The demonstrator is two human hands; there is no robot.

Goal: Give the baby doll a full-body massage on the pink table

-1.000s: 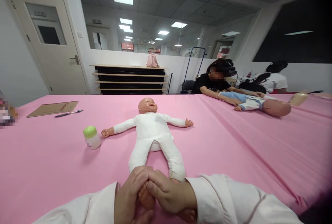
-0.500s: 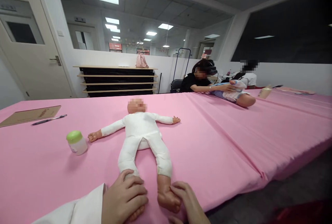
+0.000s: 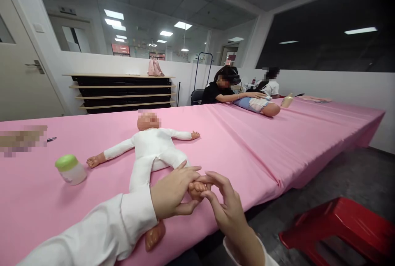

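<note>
A baby doll (image 3: 153, 142) in a white cloth body lies on its back on the pink-covered table, arms spread. One of its legs is raised and bent. My left hand (image 3: 174, 190) wraps over the lower part of that leg, its thumb below the brown foot (image 3: 196, 192). My right hand (image 3: 226, 204) pinches the same foot from the right, with thumb and fingers at the toes. The doll's other foot (image 3: 154, 235) rests near the table edge, under my left wrist. A jar with a green lid (image 3: 70, 170) stands left of the doll.
A pen (image 3: 52, 139) and a blurred flat brown item (image 3: 21, 137) lie at far left. Across the table, a person (image 3: 220, 87) in a headset handles another doll (image 3: 257, 105); a bottle (image 3: 286, 100) stands nearby. A red stool (image 3: 342, 225) is on the floor at right.
Both my hands have moved up and right, and one doll leg has been lifted from the table. My left hand has shifted from the other leg to this one. The view has turned right.
</note>
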